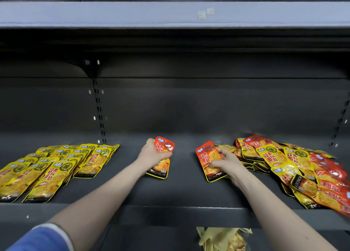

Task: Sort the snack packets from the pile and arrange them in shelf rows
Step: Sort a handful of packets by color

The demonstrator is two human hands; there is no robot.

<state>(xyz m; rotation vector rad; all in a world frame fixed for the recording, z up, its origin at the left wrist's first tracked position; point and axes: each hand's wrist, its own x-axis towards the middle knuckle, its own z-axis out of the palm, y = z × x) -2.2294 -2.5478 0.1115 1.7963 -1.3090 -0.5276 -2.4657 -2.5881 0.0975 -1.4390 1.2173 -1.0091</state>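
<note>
My left hand (151,155) fingers curl round a red glossy foil snack packet (164,157) left of the mixed red-and-yellow packet pile (295,167) | right hand (226,160) fingers pinch another red packet (208,159) just beside the pile | likely light, floppy, slippery; grip mid-body.

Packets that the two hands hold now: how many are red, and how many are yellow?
Red snack packets: 2, left packet in left hand, right packet in right hand.
Yellow snack packets: 0 held.
Total: 2 visible.
</note>
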